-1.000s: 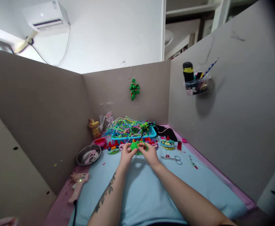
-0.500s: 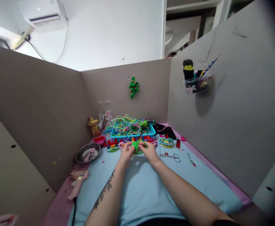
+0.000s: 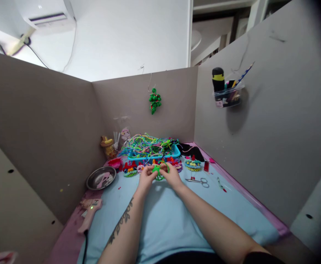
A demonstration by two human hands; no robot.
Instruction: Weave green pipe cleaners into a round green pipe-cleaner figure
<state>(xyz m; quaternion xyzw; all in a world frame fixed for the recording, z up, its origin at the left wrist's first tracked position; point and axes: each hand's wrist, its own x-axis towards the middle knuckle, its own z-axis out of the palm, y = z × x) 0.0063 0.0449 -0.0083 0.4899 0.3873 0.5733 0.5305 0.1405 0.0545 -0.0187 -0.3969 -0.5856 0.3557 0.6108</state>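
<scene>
Between my two hands is a bright green piece of yarn work, held up a little above the blue cloth. My left hand pinches its left side with thumb and fingers. On the right side my right hand is closed on the same piece, and a green strand loops by its fingers. The fingertips partly cover the piece, so its exact shape is hard to make out. Just behind it stand several colourful crocheted pieces, partly hidden by my hands.
A blue basket heaped with yarn strands stands at the back. Scissors lie to the right, near a blue-yellow crocheted piece. At left are a metal bowl and a pink glue gun with its cord. Grey panels enclose the table.
The whole view has shifted slightly to the left. Both hands keep hold of the green yarn work, and the strand by my right fingers sits a bit closer in.
</scene>
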